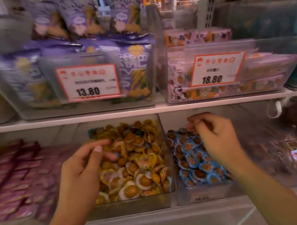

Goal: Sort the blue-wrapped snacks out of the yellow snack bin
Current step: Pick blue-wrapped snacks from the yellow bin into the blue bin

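The clear yellow snack bin [134, 205] on the lower shelf holds several round yellow-wrapped snacks [143, 170]. A few blue wrappers [136, 132] show among them near the back. My left hand [84, 169] lies on the bin's left part with curled, spread fingers, and a scrap of blue [118, 154] shows by one fingertip. To the right, a second clear bin [203, 192] holds blue-wrapped snacks [195, 160]. My right hand [215, 138] hovers over its back part, fingertips pinched together. Nothing shows between them.
Pink packets [16, 175] fill the bin to the left and dark packs [296, 151] lie at the right. The white shelf edge [143, 111] runs just above both bins, carrying bins of purple bags [135, 73] with price cards.
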